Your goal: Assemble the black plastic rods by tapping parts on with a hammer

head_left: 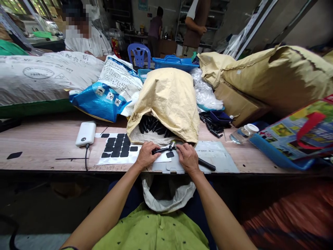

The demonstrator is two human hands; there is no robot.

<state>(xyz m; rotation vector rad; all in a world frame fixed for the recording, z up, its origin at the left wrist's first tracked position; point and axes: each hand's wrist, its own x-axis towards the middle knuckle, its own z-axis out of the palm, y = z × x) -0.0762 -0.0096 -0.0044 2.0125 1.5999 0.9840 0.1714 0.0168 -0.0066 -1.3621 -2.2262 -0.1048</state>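
Observation:
My left hand (147, 155) is closed on a slim black piece (161, 150), its far end pointing right. My right hand (187, 158) grips a hammer (207, 164) by its shaft. The hammer's metal head lies to the left, touching or just over the end of the black piece; which one I cannot tell. Just behind my hands, a tan sack (169, 93) lies with its mouth towards me, several black pieces (153, 125) showing inside. A small black rounded patch (170, 155) lies between my hands. Beside my left hand is a white sheet of black patches (117, 146).
A white power bank (86, 133) with a cable stands at left. Black parts (212, 125), a clear bottle (243, 133) and a blue tray (283, 154) with a colourful bag are at right. Large sacks (49, 76) line the back. A person (85, 41) sits across; two others stand behind.

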